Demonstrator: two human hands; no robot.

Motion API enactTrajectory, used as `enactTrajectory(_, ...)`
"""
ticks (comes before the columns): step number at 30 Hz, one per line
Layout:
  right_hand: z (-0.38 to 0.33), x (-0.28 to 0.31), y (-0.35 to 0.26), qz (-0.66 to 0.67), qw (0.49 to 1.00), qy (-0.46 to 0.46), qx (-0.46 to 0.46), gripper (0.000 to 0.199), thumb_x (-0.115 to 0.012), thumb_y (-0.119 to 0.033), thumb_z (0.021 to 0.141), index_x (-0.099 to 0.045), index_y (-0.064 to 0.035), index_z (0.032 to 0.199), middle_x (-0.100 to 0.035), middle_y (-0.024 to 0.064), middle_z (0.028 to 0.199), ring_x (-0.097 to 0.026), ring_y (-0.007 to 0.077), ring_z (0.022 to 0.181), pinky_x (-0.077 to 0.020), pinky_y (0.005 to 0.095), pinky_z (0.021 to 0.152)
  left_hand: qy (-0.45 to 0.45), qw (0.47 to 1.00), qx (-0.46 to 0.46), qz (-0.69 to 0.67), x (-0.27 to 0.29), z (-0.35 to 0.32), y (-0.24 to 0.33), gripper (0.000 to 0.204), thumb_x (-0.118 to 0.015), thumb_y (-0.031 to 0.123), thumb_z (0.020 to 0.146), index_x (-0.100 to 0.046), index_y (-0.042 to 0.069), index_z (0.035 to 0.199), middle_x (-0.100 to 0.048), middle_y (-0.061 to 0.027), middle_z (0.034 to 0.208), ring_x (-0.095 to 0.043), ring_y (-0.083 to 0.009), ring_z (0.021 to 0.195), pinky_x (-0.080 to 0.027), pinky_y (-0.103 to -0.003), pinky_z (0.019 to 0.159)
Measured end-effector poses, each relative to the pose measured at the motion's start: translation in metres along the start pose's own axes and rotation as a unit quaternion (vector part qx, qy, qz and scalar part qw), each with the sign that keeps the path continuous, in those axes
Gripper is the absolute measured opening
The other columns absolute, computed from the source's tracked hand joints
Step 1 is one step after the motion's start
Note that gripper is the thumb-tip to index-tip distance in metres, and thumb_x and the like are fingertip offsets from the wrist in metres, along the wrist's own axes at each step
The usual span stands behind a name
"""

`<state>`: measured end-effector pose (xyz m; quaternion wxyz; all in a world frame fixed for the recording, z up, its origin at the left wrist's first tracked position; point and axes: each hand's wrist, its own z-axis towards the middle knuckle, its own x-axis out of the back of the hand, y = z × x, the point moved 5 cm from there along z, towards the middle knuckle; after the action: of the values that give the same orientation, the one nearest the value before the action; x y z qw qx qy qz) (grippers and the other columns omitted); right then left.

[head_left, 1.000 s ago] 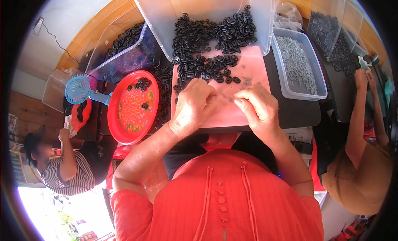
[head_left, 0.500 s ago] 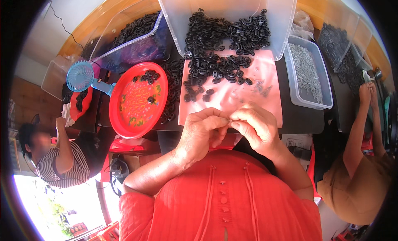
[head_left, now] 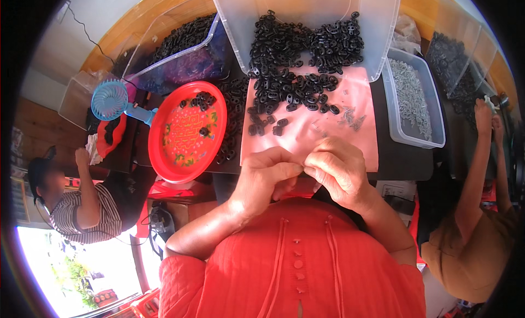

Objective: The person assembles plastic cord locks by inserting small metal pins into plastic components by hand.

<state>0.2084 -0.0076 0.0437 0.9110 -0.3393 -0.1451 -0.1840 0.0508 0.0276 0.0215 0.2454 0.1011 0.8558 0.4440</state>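
Note:
Both hands meet fingertip to fingertip over the near edge of a pink cloth [head_left: 333, 137]. My left hand [head_left: 269, 178] is closed in a pinch, and so is my right hand [head_left: 340, 173]. Whatever they hold between them is too small and covered to make out. Beyond them, black oval plastic pieces with holes [head_left: 292, 91] spread over the cloth, coming out of a tipped clear bin [head_left: 385, 22]. A few small grey metal pieces [head_left: 353, 120] lie on the cloth's right part, just past my right hand.
Left of the cloth stands a red oval tray [head_left: 158, 154] with some black pieces, beside a blue handheld fan [head_left: 109, 100]. On the right, a clear tub [head_left: 414, 138] holds grey metal pieces. Co-workers sit at far left [head_left: 82, 208] and far right [head_left: 470, 241].
The whole view has shifted slightly, so the table things sit a little further right. My fingertips stay together, with the fingers drawn in a bit more closely.

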Motion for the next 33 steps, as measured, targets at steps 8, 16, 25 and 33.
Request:
enactTrajectory(8, -0.003, 0.009, 0.012, -0.039, 0.997, 0.042, -0.054, 0.012, -0.071, -0.004, 0.077, -0.061, -0.0044, 0.084, -0.054, 0.0093, 0.07, -0.055, 0.0287, 0.063, -0.0425, 0.0388, 0.056, 0.165, 0.647, -0.438, 0.602, 0.014, 0.019, 0.046, 0.012, -0.069, 0.003, 0.075, -0.063, 0.002, 0.085, -0.058, -0.0107, 0.08, -0.059, -0.0281, 0.073, -0.049, -0.038, 0.061)
enactTrajectory(16, -0.011, 0.01, 0.015, -0.048, 0.996, 0.02, -0.066, 0.013, -0.07, 0.002, 0.079, -0.062, 0.0007, 0.089, -0.061, 0.0128, 0.08, -0.059, 0.0264, 0.067, -0.0465, 0.0336, 0.059, 0.115, 0.621, -0.465, 0.62, 0.005, 0.029, 0.04, 0.016, -0.07, 0.001, 0.072, -0.064, 0.003, 0.087, -0.058, -0.0107, 0.08, -0.06, -0.0303, 0.079, -0.05, -0.039, 0.066)
enactTrajectory(25, -0.014, 0.01, 0.018, -0.035, 0.995, 0.055, -0.074, 0.013, -0.071, 0.0, 0.077, -0.061, -0.0027, 0.086, -0.058, 0.0105, 0.074, -0.057, 0.0284, 0.064, -0.0441, 0.0372, 0.056, 0.022, 0.7, -0.409, 0.585, 0.005, 0.029, 0.036, 0.014, -0.07, 0.0, 0.075, -0.063, 0.003, 0.087, -0.057, -0.0105, 0.082, -0.06, -0.0283, 0.079, -0.049, -0.036, 0.066)
enactTrajectory(33, -0.013, 0.011, 0.017, -0.022, 0.993, 0.07, -0.09, 0.013, -0.069, 0.003, 0.078, -0.06, -0.0021, 0.085, -0.059, 0.0087, 0.073, -0.057, 0.0271, 0.064, -0.0441, 0.0367, 0.056, 0.037, 0.652, -0.466, 0.598, -0.004, 0.024, 0.037, 0.015, -0.071, -0.002, 0.074, -0.064, 0.002, 0.086, -0.057, -0.009, 0.08, -0.058, -0.0255, 0.077, -0.048, -0.035, 0.064)
